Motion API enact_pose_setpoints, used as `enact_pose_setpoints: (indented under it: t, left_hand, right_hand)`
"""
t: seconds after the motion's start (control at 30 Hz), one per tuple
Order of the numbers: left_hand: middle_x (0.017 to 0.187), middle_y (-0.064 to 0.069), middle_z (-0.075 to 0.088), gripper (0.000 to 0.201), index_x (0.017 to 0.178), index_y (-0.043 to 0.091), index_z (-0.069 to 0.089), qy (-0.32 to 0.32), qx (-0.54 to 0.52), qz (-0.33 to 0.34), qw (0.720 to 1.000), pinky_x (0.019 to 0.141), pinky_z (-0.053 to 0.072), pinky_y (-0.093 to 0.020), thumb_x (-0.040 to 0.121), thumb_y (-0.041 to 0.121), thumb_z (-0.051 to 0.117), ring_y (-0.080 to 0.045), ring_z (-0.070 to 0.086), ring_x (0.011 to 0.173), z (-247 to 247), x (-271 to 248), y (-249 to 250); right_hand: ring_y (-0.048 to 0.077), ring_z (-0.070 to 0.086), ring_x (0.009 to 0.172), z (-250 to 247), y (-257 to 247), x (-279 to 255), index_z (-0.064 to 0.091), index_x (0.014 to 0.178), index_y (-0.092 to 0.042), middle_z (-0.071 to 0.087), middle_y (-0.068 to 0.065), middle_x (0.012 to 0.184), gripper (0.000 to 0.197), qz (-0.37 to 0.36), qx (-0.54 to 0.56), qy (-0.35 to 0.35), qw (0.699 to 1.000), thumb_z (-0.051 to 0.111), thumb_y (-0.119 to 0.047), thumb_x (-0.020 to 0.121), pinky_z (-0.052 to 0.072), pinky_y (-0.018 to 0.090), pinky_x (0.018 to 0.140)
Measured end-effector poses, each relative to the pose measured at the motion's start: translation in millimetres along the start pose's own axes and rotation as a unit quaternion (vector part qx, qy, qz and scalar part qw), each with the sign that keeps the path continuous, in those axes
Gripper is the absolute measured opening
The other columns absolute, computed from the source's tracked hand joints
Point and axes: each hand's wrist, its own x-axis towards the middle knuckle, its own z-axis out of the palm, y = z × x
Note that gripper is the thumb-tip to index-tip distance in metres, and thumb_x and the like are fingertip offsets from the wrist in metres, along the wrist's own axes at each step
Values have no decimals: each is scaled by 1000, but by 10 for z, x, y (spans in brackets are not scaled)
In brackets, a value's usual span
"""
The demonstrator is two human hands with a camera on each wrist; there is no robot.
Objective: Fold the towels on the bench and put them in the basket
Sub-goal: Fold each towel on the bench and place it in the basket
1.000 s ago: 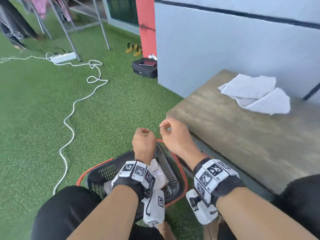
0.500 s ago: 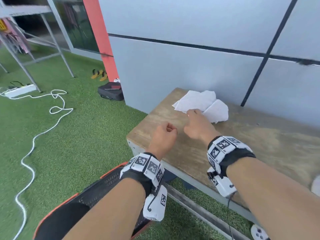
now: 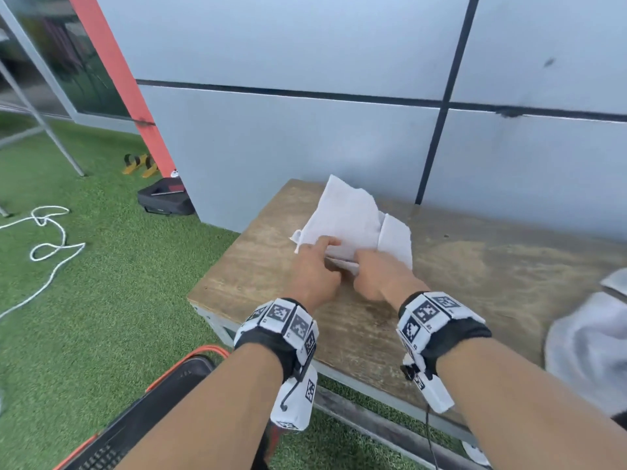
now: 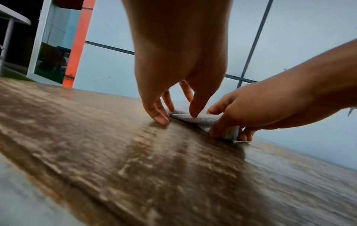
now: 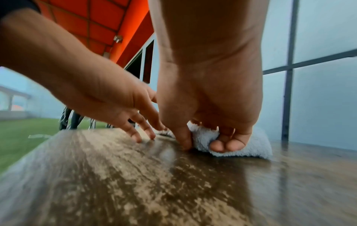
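A crumpled white towel [image 3: 349, 215] lies on the wooden bench [image 3: 475, 273], close to the wall. My right hand [image 3: 359, 262] grips its near edge. In the right wrist view the right hand [image 5: 201, 143] has thumb and curled fingers closed round the towel [image 5: 257, 146]. My left hand [image 3: 325, 247] is just left of it. In the left wrist view the left hand [image 4: 177, 116] has straight fingers touching the towel's [image 4: 203, 120] corner and the bench top. The black basket [image 3: 169, 395] with an orange rim sits on the grass at lower left, mostly hidden by my arm.
Another pale cloth [image 3: 590, 347] lies at the bench's right end, cut off by the frame. A grey panelled wall backs the bench. On the grass to the left are a black bag [image 3: 166, 200], a white cable [image 3: 51, 245] and sandals [image 3: 139, 164].
Both hands left the spot above the basket and reached forward over the bench to the towel. The right hand closed on its near edge and the left hand came to touch it.
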Motion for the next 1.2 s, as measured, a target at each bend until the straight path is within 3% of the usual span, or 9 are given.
enact_pose_setpoints:
  t: [0.07,0.13,0.3,0.37,0.53,0.63,0.77,0.93,1.2]
  left_hand:
    - [126,-2,36,59,129,45,52,-33,63,-8,997,98,40,-29,81,13,64,-23,42,113,71,-102,119]
    - [134,-7,25,56,136,41,51,-27,111,-6,993,103,37,-35,86,20,67,-29,29,125,138,-187,187]
    - [130,-12,36,36,127,34,65,43,141,9,989,104,42,-46,91,33,61,-35,32,125,179,-353,329]
    - [125,-12,41,32,124,36,69,54,148,19,987,104,41,-45,94,33,56,-34,35,122,151,-405,347]
    - [138,-15,41,39,134,39,62,37,117,71,990,108,37,-43,99,27,49,-34,32,129,108,-563,392]
    - [149,-16,33,38,135,36,62,30,99,135,985,112,34,-46,100,26,51,-36,29,135,165,-710,548]
    - [152,-8,33,36,133,45,60,15,65,176,982,110,37,-48,100,32,50,-33,37,132,321,-820,761]
    - [118,4,56,32,128,43,65,-9,38,224,974,101,26,-37,101,35,50,-16,51,118,503,-893,949]
    - [85,16,70,23,103,42,70,-43,40,249,967,95,43,-47,92,26,58,-10,62,84,555,-1051,956]
  right_hand:
    - [29,61,102,-55,70,-107,58,113,-25,66,6,120,26,-13,41,-1,999,47,-29,90,52,40,86]
    - [27,60,94,-164,131,-215,52,88,-35,65,1,109,15,-13,73,5,997,40,-35,80,53,41,80]
    - [28,58,89,-486,139,-524,43,63,-29,54,-8,79,14,4,83,-8,997,37,-33,75,48,45,91]
    - [26,55,90,-575,133,-677,50,66,-29,52,-9,79,18,2,76,-3,997,43,-28,83,47,42,92]
    - [24,59,76,-730,245,-1069,53,69,-27,61,-2,79,18,34,92,44,994,52,-21,87,42,31,62]
    - [26,59,73,-818,306,-1301,55,69,-22,61,-1,75,18,59,97,48,992,54,-20,87,45,32,63]
    - [22,59,84,-861,418,-1505,58,94,-21,61,-4,87,15,81,99,56,990,57,-33,84,50,35,75]
    - [22,64,81,-784,541,-1591,58,98,-20,65,-1,89,23,83,102,67,989,60,-30,78,56,37,70]
    - [22,58,65,-628,902,-1675,46,71,-32,59,-4,70,15,95,86,117,985,44,-27,85,47,34,59]
